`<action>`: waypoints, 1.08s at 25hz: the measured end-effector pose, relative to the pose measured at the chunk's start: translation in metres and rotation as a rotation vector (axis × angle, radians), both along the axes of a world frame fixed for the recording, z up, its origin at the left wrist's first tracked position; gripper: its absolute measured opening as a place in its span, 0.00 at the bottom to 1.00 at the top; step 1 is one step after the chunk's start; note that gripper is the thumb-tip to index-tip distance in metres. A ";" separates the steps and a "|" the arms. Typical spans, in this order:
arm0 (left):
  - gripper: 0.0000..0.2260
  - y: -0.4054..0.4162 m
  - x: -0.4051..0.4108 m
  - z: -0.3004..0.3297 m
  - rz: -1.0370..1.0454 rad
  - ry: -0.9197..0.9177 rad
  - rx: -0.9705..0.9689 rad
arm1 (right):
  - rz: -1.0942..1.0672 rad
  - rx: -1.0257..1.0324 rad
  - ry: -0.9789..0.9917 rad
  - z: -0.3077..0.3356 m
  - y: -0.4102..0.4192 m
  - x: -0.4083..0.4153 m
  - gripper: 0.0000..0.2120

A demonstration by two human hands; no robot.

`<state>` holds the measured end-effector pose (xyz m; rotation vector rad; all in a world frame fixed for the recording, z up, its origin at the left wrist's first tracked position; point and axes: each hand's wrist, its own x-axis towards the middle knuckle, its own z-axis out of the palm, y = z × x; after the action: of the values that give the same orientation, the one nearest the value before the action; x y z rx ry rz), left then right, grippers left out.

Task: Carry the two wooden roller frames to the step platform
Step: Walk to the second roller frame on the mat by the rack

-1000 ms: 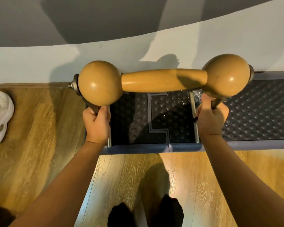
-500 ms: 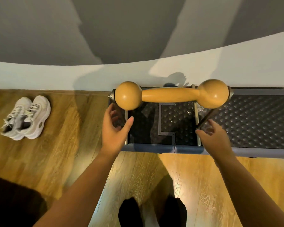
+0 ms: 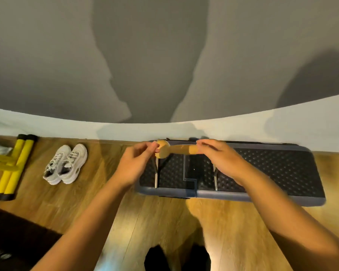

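One wooden roller frame (image 3: pixel 182 149), a tan bar with ball ends on thin metal legs, stands on the left part of the dark studded step platform (image 3: pixel 272 169) against the wall. My left hand (image 3: pixel 137 163) hovers in front of its left ball, fingers loosely spread and holding nothing. Covering the right ball, my right hand (image 3: pixel 221 159) is also empty with fingers apart. Both hands look motion-blurred. I see no second roller frame.
A pair of white sneakers (image 3: pixel 67 165) sits on the wood floor to the left of the platform. Yellow padded bars (image 3: pixel 14 165) lie further left. A dark rug (image 3: pixel 8 241) fills the bottom left corner. My feet in black socks (image 3: pixel 176 259) are below.
A second ago both hands gripped the frame's legs. They let go with the frame on the platform, and the view has since pulled back and up, bringing the sneakers and yellow bars into sight.
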<state>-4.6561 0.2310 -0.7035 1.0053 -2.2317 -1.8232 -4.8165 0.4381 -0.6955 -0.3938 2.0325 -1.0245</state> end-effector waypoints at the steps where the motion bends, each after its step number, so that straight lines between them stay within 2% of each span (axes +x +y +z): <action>1: 0.13 -0.002 -0.005 0.037 -0.032 0.051 -0.049 | -0.022 -0.055 0.046 0.036 -0.005 -0.004 0.14; 4: 0.12 -0.015 -0.015 0.163 -0.099 0.166 -0.183 | 0.035 -0.236 0.120 0.171 -0.027 -0.017 0.18; 7: 0.13 -0.044 -0.024 0.299 -0.117 0.267 -0.298 | 0.141 -0.349 0.278 0.305 -0.063 -0.032 0.17; 11: 0.14 -0.075 -0.014 0.495 -0.050 0.387 -0.522 | 0.238 -0.517 0.502 0.483 -0.109 -0.030 0.19; 15: 0.16 -0.089 0.032 0.648 0.062 0.389 -0.758 | 0.314 -0.673 0.612 0.626 -0.136 -0.001 0.20; 18: 0.17 -0.090 0.078 0.724 0.186 0.378 -0.922 | 0.373 -0.782 0.631 0.692 -0.154 0.026 0.20; 21: 0.17 -0.086 0.143 0.793 0.312 0.353 -1.174 | 0.491 -0.868 0.655 0.756 -0.178 0.074 0.20; 24: 0.18 -0.078 0.211 0.832 0.413 0.290 -1.344 | 0.618 -0.975 0.660 0.801 -0.207 0.130 0.20; 27: 0.19 -0.066 0.304 0.853 0.566 0.176 -1.413 | 0.773 -1.086 0.639 0.833 -0.234 0.210 0.21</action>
<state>-4.3525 0.1646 0.1497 0.8595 -2.0247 0.0547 -4.6066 0.2040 0.1377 -2.0821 1.3275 -1.4835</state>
